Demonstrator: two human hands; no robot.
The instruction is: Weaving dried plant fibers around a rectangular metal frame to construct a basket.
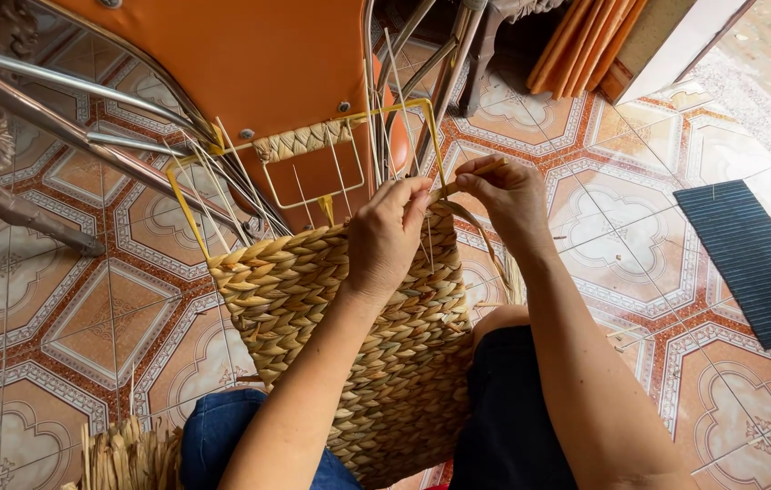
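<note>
A half-woven basket [349, 336] of thick, plaited straw-coloured fibre is lying across the person's lap, its coarse braided rows climbing a thin yellow wire frame [313, 154]. At the basket's upper edge, the left hand [385, 238] is curling closed, fingertips pressing the weave. Just right of it, the right hand [511, 195] is pinching a flat, dry strand [469, 172]. Beyond the basket, an orange chair [249, 63] with metal legs is standing on the patterned tile floor [86, 318].

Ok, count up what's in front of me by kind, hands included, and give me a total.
Hands: 2, left hand and right hand
Woven basket: 1
Yellow wire frame: 1
Orange chair: 1
Dark ribbed mat: 1
Total: 6
</note>
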